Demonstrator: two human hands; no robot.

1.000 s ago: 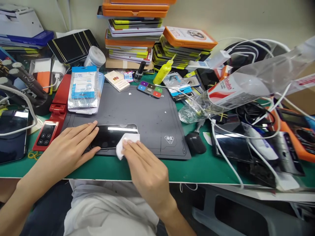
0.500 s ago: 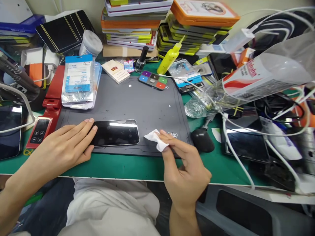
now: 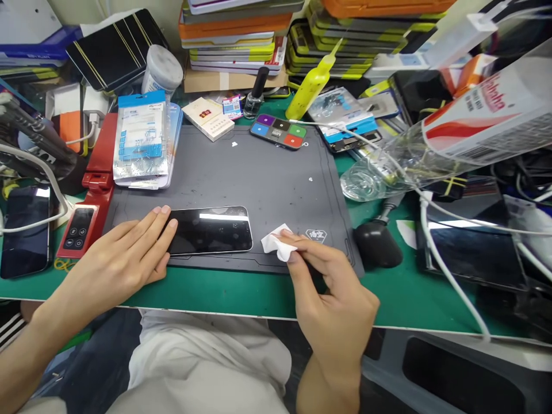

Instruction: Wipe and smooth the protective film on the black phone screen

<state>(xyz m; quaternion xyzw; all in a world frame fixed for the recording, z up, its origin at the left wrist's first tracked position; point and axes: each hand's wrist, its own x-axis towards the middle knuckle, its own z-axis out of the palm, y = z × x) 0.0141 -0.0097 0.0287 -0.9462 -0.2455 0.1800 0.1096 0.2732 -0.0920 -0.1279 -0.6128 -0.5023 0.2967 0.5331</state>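
Note:
A black-screened smartphone (image 3: 211,230) lies flat on the dark grey work mat (image 3: 276,178), a bright reflection across its glass. My left hand (image 3: 125,253) rests over the phone's left end with its fingers stretched out, covering that part. To the right of the phone, my right hand (image 3: 332,287) pinches a small crumpled white wipe (image 3: 279,242) between thumb and fingers. The wipe is apart from the phone, close above the mat's front edge.
Beyond the mat are a cigarette box (image 3: 209,119), a yellow squeeze bottle (image 3: 311,89) and stacked cases (image 3: 235,43). A plastic bottle (image 3: 466,126), white cables (image 3: 448,287) and a black air blower (image 3: 377,244) crowd the right. A red device (image 3: 80,230) stands left.
The whole view has shifted slightly, so most things sit further right in the picture. My left hand stays on the phone; the right still pinches the wipe, whose folds look a little different.

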